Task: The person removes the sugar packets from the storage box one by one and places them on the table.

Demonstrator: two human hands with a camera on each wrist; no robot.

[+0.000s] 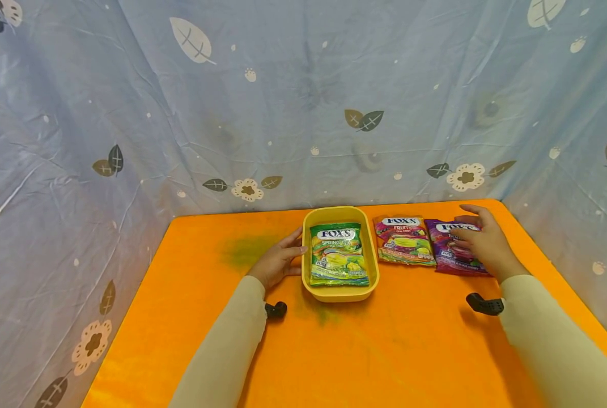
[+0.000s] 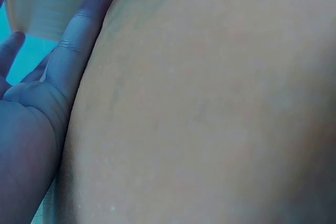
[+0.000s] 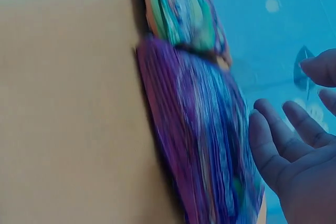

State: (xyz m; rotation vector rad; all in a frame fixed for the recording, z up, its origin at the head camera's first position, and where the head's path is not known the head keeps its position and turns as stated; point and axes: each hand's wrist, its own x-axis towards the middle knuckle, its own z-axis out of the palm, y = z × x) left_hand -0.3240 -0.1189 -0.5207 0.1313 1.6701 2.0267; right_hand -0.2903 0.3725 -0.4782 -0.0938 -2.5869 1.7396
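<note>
Head view showed the left hand at the left side of the yellow tray, fingers loose and touching it rather than clasping; the green packet lay inside, the red packet just right of the tray, and the purple packet beyond that on the orange table; the right hand was over the purple packet, fingers parted, grasping nothing, though whether they touched it could not be told; a sound pickup probably called for fingertips under one edge, pinching wrapper and contents together, since soft wrapping might slip; light steadying suited the tray, as harder pressure could have shifted it.
</note>
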